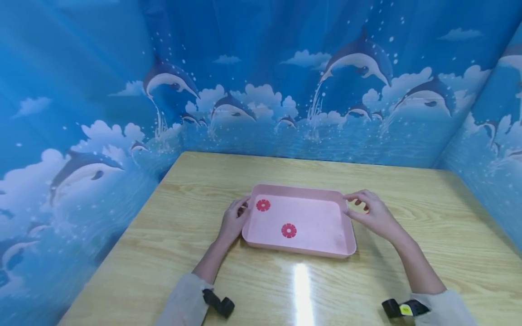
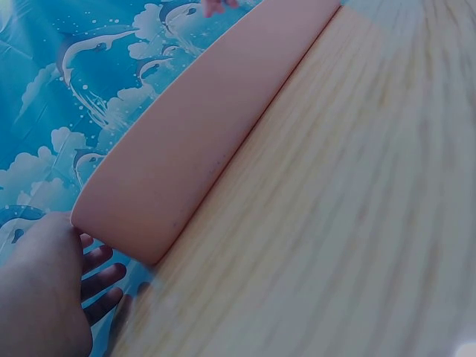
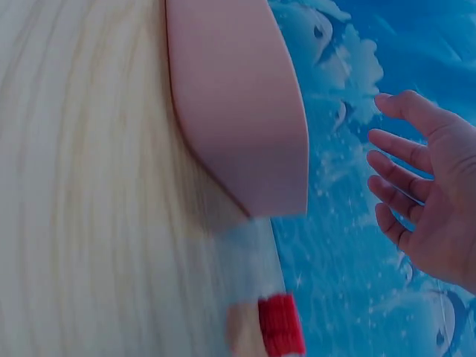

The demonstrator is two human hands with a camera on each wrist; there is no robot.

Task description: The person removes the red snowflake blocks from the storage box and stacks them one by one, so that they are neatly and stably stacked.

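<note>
A shallow pink rectangular tray (image 1: 320, 222) lies on the wooden table, with two red flower-shaped rounds (image 1: 289, 231) showing on its floor. At the tray's left side is my left hand (image 1: 235, 219), its fingertips right at the rim. The left wrist view shows that hand (image 2: 48, 286) with its lower fingers spread beside the tray's corner. Near the far right corner is my right hand (image 1: 373, 214), thumb and fingers apart. The right wrist view shows this hand (image 3: 439, 182) holding nothing, its fingers loosely bent and away from the tray wall (image 3: 242, 111).
A red ribbed object (image 3: 281, 325) stands at the lower edge of the right wrist view, mostly cut off. The wooden table (image 1: 195, 194) extends around the tray. A blue dolphin-printed curtain (image 1: 261, 68) encloses its back and sides.
</note>
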